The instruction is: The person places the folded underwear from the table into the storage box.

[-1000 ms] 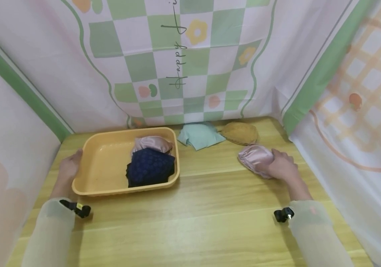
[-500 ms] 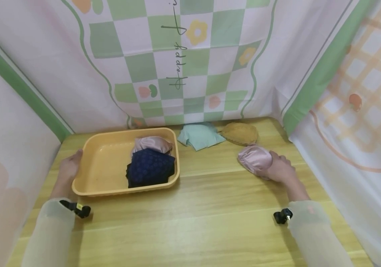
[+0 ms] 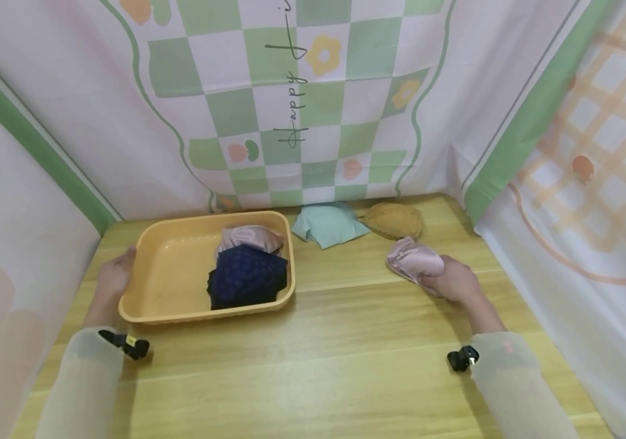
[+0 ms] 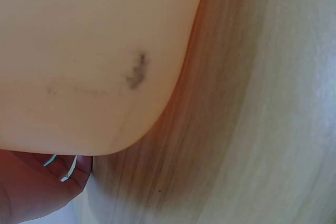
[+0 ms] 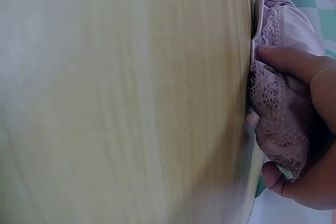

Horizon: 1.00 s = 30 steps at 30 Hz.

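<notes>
My right hand (image 3: 454,281) grips a folded pair of pink satin panties (image 3: 414,259) at the right of the table. In the right wrist view, lace trim runs along the panties (image 5: 278,98), with my thumb on one side and fingertips around the lower edge. At the far left, my left hand (image 3: 114,277) holds the side of a yellow plastic tray (image 3: 170,314); its fingers are partly hidden behind the tray's edge. Inside the tray's right half, a dark blue patterned folded cloth (image 3: 249,274) overlaps another pink satin piece (image 3: 252,236).
Along the back of the wooden table (image 3: 313,366) lie a light blue folded cloth (image 3: 329,224) and a mustard-yellow folded piece (image 3: 395,219), side by side. A checkered curtain (image 3: 302,110) rises behind them, and fabric hangs on both sides.
My right hand has shifted slightly left with the pink panties, whose shape has tilted and narrowed a little. My left hand and the tray have stayed in place.
</notes>
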Each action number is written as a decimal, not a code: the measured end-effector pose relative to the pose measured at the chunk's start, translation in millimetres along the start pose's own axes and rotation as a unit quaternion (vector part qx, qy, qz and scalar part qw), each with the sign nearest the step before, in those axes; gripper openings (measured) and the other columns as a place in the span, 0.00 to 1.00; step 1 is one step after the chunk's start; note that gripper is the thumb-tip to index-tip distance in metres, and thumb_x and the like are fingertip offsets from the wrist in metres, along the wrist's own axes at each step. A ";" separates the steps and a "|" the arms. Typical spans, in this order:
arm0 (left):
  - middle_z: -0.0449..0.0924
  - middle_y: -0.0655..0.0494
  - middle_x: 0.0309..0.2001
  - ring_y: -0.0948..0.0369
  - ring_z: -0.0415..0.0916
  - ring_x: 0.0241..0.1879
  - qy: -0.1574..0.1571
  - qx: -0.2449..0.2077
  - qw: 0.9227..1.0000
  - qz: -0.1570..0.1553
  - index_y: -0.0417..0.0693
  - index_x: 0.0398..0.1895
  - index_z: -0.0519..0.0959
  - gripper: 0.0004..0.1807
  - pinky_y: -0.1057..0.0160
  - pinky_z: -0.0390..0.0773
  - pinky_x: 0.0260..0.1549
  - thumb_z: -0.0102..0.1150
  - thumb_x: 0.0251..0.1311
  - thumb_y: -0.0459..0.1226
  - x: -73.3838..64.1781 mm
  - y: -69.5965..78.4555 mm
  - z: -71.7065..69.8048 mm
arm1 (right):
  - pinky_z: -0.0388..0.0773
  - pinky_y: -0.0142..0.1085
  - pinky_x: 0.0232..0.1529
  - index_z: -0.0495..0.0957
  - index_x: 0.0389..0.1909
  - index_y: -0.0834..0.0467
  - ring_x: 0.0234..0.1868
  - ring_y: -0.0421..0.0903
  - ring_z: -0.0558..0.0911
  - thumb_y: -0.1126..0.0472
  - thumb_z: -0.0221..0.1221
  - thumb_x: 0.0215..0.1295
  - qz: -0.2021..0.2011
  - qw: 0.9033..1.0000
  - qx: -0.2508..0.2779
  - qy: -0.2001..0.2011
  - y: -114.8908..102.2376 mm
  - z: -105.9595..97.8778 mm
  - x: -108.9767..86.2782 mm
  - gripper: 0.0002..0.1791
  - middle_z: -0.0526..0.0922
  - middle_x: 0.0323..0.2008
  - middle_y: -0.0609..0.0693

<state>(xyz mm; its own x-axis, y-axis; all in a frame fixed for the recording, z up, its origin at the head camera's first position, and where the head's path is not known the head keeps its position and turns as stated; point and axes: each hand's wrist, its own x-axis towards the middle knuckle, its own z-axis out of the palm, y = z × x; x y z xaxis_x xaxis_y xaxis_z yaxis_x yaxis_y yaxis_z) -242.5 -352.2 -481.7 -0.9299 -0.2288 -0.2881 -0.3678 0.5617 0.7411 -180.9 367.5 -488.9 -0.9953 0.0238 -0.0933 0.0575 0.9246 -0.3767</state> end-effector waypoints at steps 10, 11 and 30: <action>0.53 0.30 0.75 0.33 0.55 0.72 0.002 -0.005 1.000 0.001 0.39 0.77 0.52 0.49 0.37 0.58 0.72 0.23 0.70 0.69 -1.4 1.3 -0.6 | 0.78 0.48 0.34 0.80 0.35 0.57 0.31 0.51 0.82 0.32 0.57 0.64 -0.013 1.000 0.013 0.017 -6.6 -2.2 0.1 0.29 0.86 0.31 0.55; 0.53 0.30 0.75 0.33 0.55 0.72 0.001 -0.003 1.000 0.000 0.39 0.77 0.52 0.49 0.37 0.57 0.72 0.22 0.69 0.69 -1.3 1.4 -0.7 | 0.78 0.47 0.34 0.80 0.35 0.57 0.31 0.50 0.82 0.31 0.57 0.64 -0.014 1.000 0.017 0.022 -9.5 -3.2 -0.8 0.30 0.86 0.30 0.54; 0.53 0.30 0.75 0.32 0.53 0.73 0.004 0.000 1.000 0.011 0.40 0.77 0.54 0.49 0.36 0.55 0.73 0.23 0.70 0.69 -2.9 0.7 0.4 | 0.78 0.39 0.28 0.80 0.40 0.55 0.25 0.45 0.83 0.32 0.62 0.61 -0.045 0.991 0.115 0.052 -82.9 -10.4 -1.0 0.29 0.87 0.30 0.53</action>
<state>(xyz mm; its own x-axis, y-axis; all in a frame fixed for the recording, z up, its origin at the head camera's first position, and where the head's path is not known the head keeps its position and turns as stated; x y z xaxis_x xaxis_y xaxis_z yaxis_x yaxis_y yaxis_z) -240.1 -350.9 -480.7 -0.9375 -0.2223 -0.2677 -0.3477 0.5670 0.7467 -185.5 294.8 -448.0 -0.9992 -0.0053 0.0407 -0.0280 0.8143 -0.5797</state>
